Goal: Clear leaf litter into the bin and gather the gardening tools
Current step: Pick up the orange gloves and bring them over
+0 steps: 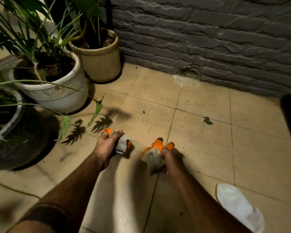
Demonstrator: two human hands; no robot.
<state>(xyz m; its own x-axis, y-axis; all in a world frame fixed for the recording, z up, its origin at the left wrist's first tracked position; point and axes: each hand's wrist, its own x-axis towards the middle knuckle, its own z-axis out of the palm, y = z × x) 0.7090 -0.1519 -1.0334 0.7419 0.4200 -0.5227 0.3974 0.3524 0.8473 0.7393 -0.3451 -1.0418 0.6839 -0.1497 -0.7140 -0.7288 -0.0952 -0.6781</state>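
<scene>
Left hand (107,145) gripping glove (123,145), right hand (172,157) — second glove (154,156)

Left hand (107,145) and right hand (172,157) side by side above the floor (200,106), each closed on 1 crumpled glove: left glove (124,144) just right of the left fingers (115,134), right glove (154,157) just left of the right fingers (166,149). Far left of the fingers, 3 pots stand on the floor in a row: near pot (12,138), middle pot (57,95) behind it, far pot (100,63) against the wall (208,39). Ahead of the fingers, a leaf scrap (207,120) lies to the right, a smaller scrap (143,112) straight ahead, and a drain grate (191,74) at the wall's foot. A bag (238,206) lies on the floor right of and nearer than the right fingers.
</scene>
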